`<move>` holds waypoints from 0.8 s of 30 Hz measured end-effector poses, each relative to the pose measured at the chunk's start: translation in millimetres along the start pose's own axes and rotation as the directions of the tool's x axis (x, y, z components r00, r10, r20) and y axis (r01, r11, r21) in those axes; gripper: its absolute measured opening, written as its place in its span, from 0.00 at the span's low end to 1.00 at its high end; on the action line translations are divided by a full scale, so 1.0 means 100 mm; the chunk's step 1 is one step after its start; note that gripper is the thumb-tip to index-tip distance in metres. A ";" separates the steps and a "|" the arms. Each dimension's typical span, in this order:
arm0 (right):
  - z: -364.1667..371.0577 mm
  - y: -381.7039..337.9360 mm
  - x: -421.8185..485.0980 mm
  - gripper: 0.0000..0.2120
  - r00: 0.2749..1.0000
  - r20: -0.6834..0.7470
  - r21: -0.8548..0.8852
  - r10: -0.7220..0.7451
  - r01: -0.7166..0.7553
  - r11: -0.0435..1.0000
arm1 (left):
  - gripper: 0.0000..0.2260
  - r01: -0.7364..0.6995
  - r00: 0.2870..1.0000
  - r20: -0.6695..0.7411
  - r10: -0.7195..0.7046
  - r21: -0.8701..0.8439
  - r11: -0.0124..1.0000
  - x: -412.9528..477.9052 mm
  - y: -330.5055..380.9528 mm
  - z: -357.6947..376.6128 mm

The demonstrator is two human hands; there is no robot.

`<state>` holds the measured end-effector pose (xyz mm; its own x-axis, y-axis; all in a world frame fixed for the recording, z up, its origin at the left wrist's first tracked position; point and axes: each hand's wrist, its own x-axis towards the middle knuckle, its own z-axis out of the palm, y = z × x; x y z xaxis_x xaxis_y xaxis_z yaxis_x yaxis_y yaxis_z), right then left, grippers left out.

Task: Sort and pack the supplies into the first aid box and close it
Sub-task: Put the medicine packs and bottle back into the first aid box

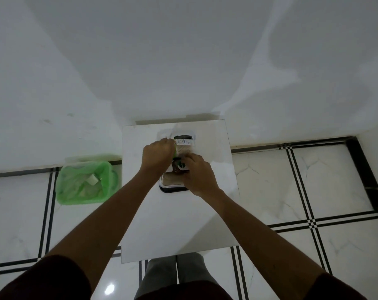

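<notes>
White table (209,213) carries the open first aid box (173,188); our left hand (156,155) and right hand (197,174) grasp supplies (183,142) above it, packing unfinished, lid unclosed.

No legible text; printed white label (183,141) on packet in open box, round white label (182,167) beside it, both blurred.

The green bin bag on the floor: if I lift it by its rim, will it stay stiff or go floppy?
The bag looks thin, translucent and wrinkled, so probably floppy. It holds only a few scraps, so likely light and prone to slipping off its bin.
</notes>
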<state>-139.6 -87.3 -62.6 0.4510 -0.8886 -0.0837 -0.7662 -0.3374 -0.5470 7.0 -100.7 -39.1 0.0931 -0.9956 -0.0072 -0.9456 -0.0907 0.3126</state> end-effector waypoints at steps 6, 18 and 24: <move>0.03 0.08 0.04 0.13 1.000 -0.007 0.039 -0.022 0.023 0.999 | 0.14 0.093 0.991 -0.079 -0.107 -0.160 0.983 -0.04 0.06 0.13; -0.03 0.08 0.04 0.10 0.946 -0.282 0.275 0.160 -0.080 0.958 | 0.20 0.502 0.851 0.176 -0.494 -0.545 0.672 -0.27 -0.35 0.27; -0.07 0.19 0.10 0.08 0.774 -0.143 0.624 0.617 -0.414 0.663 | 0.08 0.425 0.905 0.252 -0.342 -0.512 0.747 -0.29 -0.34 0.23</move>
<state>-153.1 -104.9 -67.7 -0.1887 -0.9403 -0.2832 -0.4094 0.3374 -0.8477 29.7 -69.6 -71.1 0.3295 -0.8758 -0.3526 -0.5070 -0.4792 0.7165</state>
